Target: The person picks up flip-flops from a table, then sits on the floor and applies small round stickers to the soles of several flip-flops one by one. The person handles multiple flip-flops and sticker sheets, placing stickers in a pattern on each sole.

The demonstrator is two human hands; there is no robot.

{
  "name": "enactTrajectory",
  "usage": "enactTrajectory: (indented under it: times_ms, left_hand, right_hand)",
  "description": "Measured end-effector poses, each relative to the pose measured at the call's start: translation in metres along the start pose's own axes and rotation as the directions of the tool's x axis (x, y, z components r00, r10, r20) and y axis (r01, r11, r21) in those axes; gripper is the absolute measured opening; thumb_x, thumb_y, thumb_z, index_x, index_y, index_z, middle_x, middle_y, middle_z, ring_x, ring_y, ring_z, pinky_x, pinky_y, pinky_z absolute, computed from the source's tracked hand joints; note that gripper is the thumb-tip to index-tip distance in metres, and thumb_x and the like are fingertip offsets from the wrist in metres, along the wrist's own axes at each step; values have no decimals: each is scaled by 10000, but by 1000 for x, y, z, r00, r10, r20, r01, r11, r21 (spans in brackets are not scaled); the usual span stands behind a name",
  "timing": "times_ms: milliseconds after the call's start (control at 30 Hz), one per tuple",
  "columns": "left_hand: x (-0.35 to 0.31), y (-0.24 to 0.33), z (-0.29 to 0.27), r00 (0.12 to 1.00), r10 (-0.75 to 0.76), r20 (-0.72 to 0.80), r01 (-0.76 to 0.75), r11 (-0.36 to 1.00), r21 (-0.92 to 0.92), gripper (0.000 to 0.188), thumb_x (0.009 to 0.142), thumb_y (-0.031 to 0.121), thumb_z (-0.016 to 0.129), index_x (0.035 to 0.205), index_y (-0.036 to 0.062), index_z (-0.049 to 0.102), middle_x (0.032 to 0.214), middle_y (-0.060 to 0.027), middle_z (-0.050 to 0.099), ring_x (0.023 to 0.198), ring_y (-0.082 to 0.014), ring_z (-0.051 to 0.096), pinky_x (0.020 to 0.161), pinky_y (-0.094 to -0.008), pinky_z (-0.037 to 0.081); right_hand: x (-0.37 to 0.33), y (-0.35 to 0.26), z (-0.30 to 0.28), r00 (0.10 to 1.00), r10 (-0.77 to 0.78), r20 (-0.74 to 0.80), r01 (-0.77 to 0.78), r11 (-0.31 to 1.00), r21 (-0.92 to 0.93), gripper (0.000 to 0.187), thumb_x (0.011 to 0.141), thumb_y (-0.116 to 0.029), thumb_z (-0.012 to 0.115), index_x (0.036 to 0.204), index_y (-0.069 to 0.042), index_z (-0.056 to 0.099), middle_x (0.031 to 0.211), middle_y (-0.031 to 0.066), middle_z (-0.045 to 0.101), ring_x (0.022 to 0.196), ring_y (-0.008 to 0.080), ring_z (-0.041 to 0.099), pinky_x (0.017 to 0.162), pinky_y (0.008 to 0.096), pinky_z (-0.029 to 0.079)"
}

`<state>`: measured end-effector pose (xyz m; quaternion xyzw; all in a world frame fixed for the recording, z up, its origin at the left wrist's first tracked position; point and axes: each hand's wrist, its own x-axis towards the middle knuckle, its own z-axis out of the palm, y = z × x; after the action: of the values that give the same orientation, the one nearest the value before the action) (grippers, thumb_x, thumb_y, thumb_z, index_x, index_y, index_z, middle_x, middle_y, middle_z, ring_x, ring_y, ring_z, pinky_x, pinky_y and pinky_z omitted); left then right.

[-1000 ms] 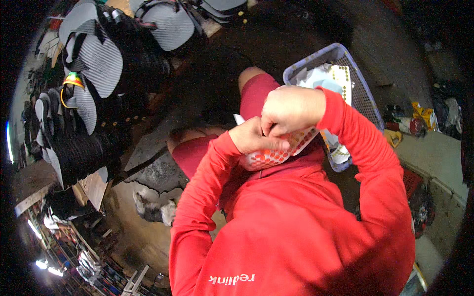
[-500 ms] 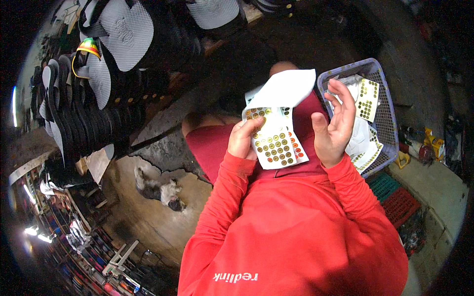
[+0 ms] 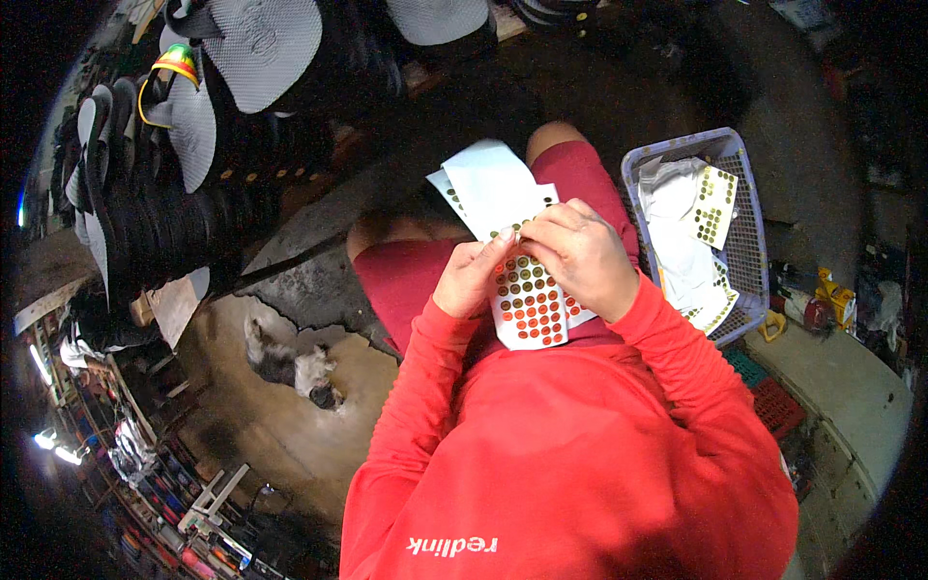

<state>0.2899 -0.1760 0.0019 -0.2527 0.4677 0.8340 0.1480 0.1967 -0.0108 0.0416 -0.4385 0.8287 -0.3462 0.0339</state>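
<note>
White sticker sheets (image 3: 528, 302) with rows of round gold and red stickers lie over my lap in a loose stack. My left hand (image 3: 472, 275) is closed on the stack's left side, its thumb on top. Against that thumb, the bent fingers of my right hand (image 3: 592, 259) pinch at the middle of the top sheet. Whether they grip the paper's edge or a single sticker is hidden. Beyond the hands, the far part of the stack (image 3: 488, 179) shows a blank white side, with more stickers peeking out at its edges.
To the right stands a lilac plastic basket (image 3: 757, 242) holding more sticker sheets (image 3: 713, 205). Rows of black and grey flip-flop soles (image 3: 198, 135) are stacked at the upper left. A small black-and-white animal (image 3: 290, 365) lies on the floor to the left. Red crates (image 3: 776, 408) sit below the basket.
My right hand, raised and open beside the sheets before, has come left and closed at the stack by my left thumb. The blank far part has swung left, and more red stickers show.
</note>
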Motion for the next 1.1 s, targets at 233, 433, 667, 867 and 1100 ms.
enactTrajectory:
  times_ms: [233,433,667,867,1100]
  left_hand:
    - [10,4,18,981,58,-184,-57,998,14,336,962,254,566,692,63,627,643,75,508,573,-22,382,514,-214,280]
    - [17,4,15,985,25,-170,-41,995,-92,281,961,226,552,958,-34,660,930,-75,682,778,-113,633,701,-238,496]
    - [7,1,-11,961,26,-274,-56,993,-103,283,955,220,562,992,-46,652,955,-87,684,834,-139,644,753,-256,503]
    - [-4,-5,-14,929,46,-366,-79,994,-75,296,961,202,541,1011,-72,642,991,-131,688,851,-168,668,749,-264,529]
    - [-6,-5,-14,917,-37,-397,-15,992,-128,307,965,212,537,1033,-71,636,986,-121,687,851,-168,664,751,-264,525]
  right_hand:
    - [2,-2,1,992,-9,-126,7,1000,-19,92,786,-82,631,869,-51,656,826,108,658,751,275,648,679,381,529]
    - [46,97,-54,824,262,-501,-112,944,310,84,797,-79,692,836,-24,642,1057,154,639,964,251,631,816,340,504]
    - [107,262,-97,767,221,-602,-83,965,248,87,862,-95,657,927,-36,658,1313,154,552,1158,210,570,815,289,528]
    - [120,293,-102,784,334,-523,-2,844,536,123,863,-28,638,979,6,615,1328,83,561,972,79,577,789,238,501]
    - [129,307,-100,762,332,-556,16,849,529,111,828,-18,673,915,36,630,1325,90,568,939,84,608,818,235,507]
